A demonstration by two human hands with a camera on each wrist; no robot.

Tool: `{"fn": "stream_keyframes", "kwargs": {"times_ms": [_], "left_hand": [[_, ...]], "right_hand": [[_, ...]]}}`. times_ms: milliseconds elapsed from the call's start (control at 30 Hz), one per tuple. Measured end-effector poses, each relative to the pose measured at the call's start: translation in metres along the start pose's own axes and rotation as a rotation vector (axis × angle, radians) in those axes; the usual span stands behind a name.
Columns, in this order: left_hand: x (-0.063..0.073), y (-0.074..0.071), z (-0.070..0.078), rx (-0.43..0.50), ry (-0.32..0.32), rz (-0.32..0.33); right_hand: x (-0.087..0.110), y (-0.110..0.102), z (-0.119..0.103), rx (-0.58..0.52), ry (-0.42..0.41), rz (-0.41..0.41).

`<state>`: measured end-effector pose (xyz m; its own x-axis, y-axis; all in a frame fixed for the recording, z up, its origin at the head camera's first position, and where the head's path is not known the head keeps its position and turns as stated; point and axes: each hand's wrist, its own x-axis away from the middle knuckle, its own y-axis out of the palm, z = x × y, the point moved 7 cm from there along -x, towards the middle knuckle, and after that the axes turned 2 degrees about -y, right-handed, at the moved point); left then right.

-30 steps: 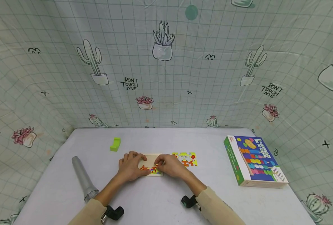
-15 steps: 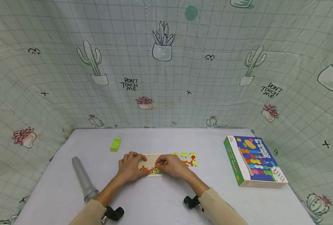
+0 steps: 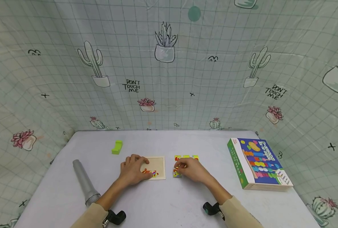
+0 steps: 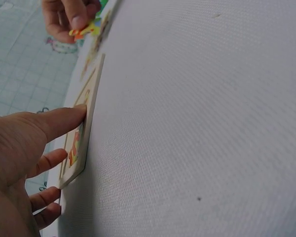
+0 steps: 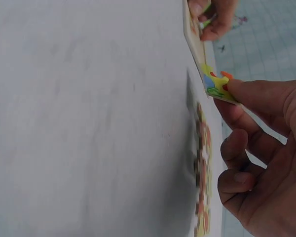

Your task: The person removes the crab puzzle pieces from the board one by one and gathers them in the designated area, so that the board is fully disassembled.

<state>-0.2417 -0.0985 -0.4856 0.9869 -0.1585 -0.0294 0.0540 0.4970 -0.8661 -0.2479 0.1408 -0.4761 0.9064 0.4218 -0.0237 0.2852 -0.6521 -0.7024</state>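
My left hand [image 3: 132,168] lies over the left part of a shallow wooden puzzle tray [image 3: 159,160], its fingers spread and its thumb pressing near the front. Joined pieces with an orange and purple picture lie along the tray's lower side, partly under the thumb. Just right of the tray, my right hand [image 3: 193,168] pinches a yellow puzzle piece [image 5: 216,83] between thumb and forefinger, the other fingers curled. The piece also shows blue, green and orange, and is lifted off the table. Behind the right hand lie several loose puzzle pieces [image 3: 195,157], mostly hidden by it.
At the right stands a blue and green game box [image 3: 261,161]. A grey tube [image 3: 84,180] lies at the left near my forearm, and a lime-green block [image 3: 117,147] sits behind the left hand. A patterned cloth [image 3: 169,79] hangs beyond the white table [image 3: 157,202].
My right hand has moved right, off the tray to beside the loose pieces, carrying the yellow puzzle piece away. The tray's lower right corner is now uncovered. The left hand has stayed put.
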Motion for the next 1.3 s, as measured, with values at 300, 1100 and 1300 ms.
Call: {"fn": "stream_keyframes", "kwargs": {"times_ms": [300,1100,1300], "left_hand": [[0.001,-0.003,-0.001,-0.009,0.0,-0.001],[0.0,0.0,0.001,-0.011,-0.002,-0.013],[0.001,-0.001,0.002,-0.013,0.001,-0.012]], "right_hand": [[0.022,-0.03,0.03,0.01,0.118,0.009],[0.035,-0.052,0.062,0.101,0.233,0.033],[0.036,-0.049,0.063,0.112,0.24,0.049]]}}
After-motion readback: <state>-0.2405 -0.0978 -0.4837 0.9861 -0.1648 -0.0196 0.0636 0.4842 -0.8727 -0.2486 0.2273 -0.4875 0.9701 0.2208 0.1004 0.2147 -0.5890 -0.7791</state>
